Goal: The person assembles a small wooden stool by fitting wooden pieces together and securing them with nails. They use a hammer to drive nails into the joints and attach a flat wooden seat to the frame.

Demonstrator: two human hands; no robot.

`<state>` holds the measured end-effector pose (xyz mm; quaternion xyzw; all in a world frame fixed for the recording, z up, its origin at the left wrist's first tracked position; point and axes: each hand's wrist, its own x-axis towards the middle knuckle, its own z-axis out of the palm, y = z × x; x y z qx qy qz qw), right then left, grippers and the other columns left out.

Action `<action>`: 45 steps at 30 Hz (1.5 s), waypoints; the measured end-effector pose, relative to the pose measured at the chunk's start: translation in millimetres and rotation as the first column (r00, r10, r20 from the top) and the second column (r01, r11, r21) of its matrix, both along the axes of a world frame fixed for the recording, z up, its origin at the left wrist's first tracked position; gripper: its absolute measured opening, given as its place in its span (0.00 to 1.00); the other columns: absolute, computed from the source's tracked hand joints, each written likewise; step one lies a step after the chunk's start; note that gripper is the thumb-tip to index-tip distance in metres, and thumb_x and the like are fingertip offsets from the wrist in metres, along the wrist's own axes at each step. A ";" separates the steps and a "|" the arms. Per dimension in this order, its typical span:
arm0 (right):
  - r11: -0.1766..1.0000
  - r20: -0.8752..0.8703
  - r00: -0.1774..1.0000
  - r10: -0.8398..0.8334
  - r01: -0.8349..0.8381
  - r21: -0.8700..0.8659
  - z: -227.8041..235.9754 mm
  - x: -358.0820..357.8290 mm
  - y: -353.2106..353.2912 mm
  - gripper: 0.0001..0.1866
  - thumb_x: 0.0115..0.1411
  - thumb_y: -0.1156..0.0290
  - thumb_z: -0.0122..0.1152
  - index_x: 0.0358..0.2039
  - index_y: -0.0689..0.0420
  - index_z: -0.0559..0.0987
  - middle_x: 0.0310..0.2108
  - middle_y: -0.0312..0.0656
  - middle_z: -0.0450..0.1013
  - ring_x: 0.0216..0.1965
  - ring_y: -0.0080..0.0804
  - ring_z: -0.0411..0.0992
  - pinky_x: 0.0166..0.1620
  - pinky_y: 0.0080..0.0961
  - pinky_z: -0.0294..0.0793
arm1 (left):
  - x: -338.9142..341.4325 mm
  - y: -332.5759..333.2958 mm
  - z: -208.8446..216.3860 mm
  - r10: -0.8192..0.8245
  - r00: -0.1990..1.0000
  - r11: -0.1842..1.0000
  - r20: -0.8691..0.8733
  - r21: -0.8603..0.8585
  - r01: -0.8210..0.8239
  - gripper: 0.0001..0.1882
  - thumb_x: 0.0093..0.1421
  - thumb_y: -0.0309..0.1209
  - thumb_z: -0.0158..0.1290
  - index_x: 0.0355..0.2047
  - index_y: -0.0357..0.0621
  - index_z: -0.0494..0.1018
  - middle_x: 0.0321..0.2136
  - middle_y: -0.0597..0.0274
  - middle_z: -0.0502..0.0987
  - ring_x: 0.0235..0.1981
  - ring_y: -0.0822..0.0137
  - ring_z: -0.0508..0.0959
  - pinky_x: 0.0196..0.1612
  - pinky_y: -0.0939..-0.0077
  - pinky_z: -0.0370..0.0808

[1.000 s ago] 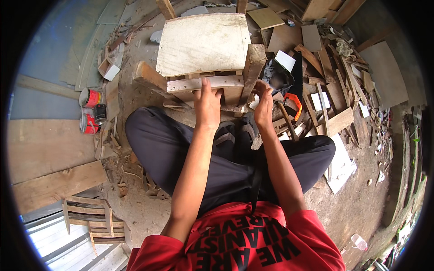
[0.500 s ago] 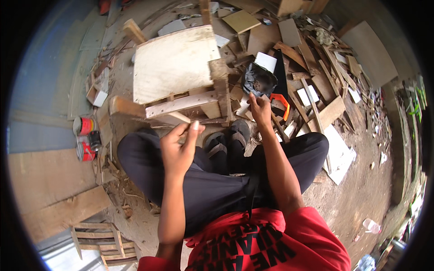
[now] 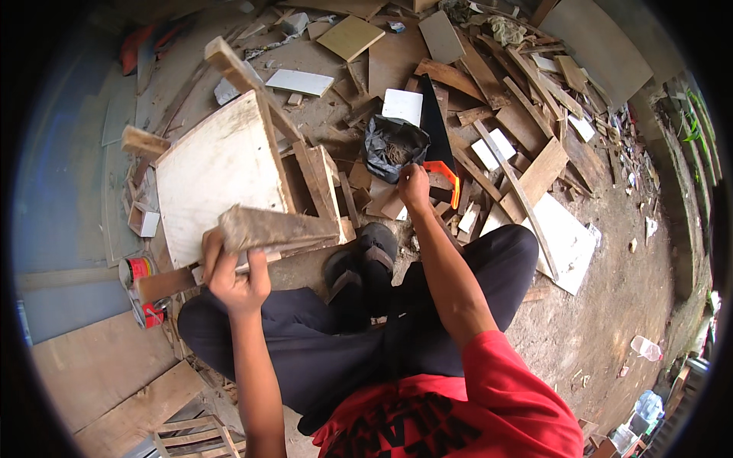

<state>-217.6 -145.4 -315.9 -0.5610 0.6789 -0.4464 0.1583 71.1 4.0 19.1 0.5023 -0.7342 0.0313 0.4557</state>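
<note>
"Where was the left hand (image 3: 238,285)?"
"On the left, its grip closed around the near edge of the white-topped wooden frame (image 3: 217,179), which stood on that side."
"And the right hand (image 3: 413,187)?"
"Farther off, at the near rim of the black bag (image 3: 374,156); I couldn't tell whether its grip held anything."
"Beside the bag?"
"An orange-handled saw (image 3: 441,145), just right."

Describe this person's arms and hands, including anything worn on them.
The left hand and right hand are ungloved, with no watch or bracelet visible. Both forearms are bare. A red short sleeve covers the right upper arm; no left sleeve shows.
</note>
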 end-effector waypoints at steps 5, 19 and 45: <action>0.999 -0.092 0.996 0.007 -0.003 0.045 -7.1 1.8 -29.6 0.03 0.57 0.74 0.61 0.31 0.58 0.80 0.33 0.49 0.75 0.39 0.52 0.74 0.42 0.45 0.73 | 13.0 14.7 -10.6 0.073 0.996 0.996 0.059 0.043 -0.076 0.10 0.53 0.26 0.55 0.32 0.31 0.79 0.38 0.46 0.80 0.39 0.48 0.77 0.42 0.58 0.74; 0.974 -0.339 0.934 0.115 -0.039 0.225 -11.4 28.6 -63.2 0.20 0.57 0.66 0.61 0.50 0.55 0.76 0.42 0.46 0.73 0.48 0.45 0.73 0.47 0.42 0.70 | 9.5 5.6 -5.0 0.002 0.991 1.000 0.134 -0.027 0.001 0.14 0.57 0.33 0.51 0.36 0.32 0.75 0.34 0.46 0.78 0.33 0.52 0.77 0.36 0.59 0.72; 0.613 0.965 -0.090 0.246 -0.756 -0.227 225.1 38.6 38.5 0.09 0.69 0.68 0.58 0.40 0.59 0.81 0.31 0.33 0.76 0.34 0.21 0.72 0.41 0.23 0.70 | -5.9 12.8 11.1 -0.123 0.873 0.988 -0.472 -0.137 0.065 0.11 0.62 0.25 0.50 0.24 0.31 0.75 0.28 0.54 0.79 0.29 0.65 0.78 0.33 0.73 0.74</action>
